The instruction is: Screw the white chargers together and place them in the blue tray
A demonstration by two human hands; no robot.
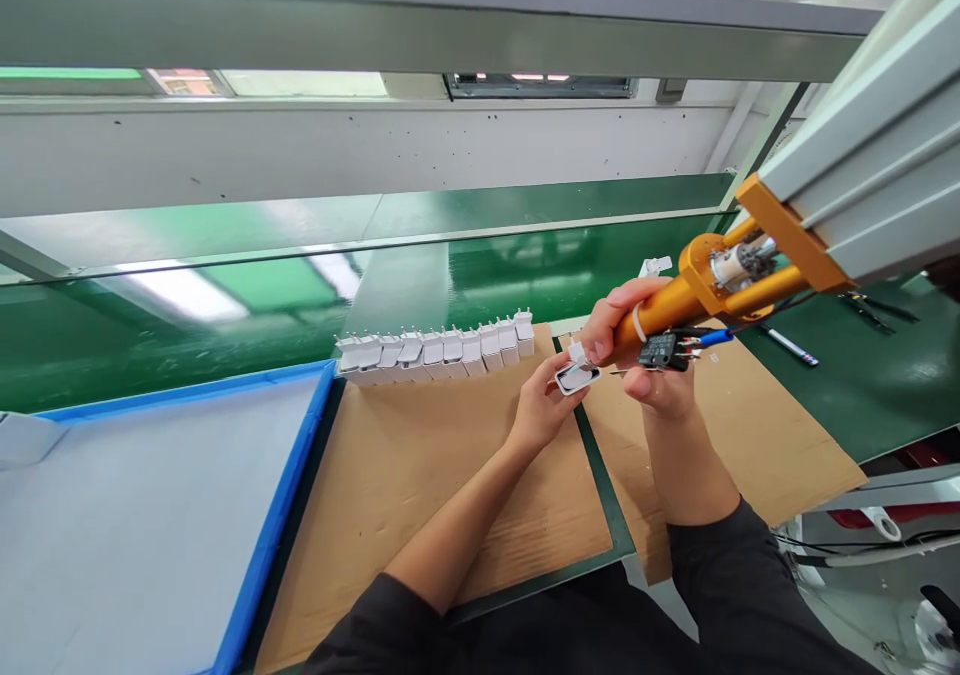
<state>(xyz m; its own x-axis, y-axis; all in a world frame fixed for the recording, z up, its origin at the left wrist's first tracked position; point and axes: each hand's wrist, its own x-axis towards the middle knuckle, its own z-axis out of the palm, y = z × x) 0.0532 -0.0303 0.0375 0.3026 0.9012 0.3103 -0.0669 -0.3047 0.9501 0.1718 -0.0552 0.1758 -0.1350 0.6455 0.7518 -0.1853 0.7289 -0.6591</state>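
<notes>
My left hand is closed on a white plug charger housing, whose open end faces me. Wrapped round the barrel of an orange hand tool is my right hand; a black microswitch with blue-sleeved wiring sits on the tool's side. The tool's front end is right beside the housing; whether they touch is hidden by my fingers. A row of several white plug chargers, pins up, stands on the cardboard just left of my hands. Behind the tool, another white plug piece shows partly.
A blue-rimmed tray with a white bottom lies at left. Cardboard sheets cover part of the green bench. On the right lie a marker pen and black-handled pliers. A thick grey beam slants in from the upper right.
</notes>
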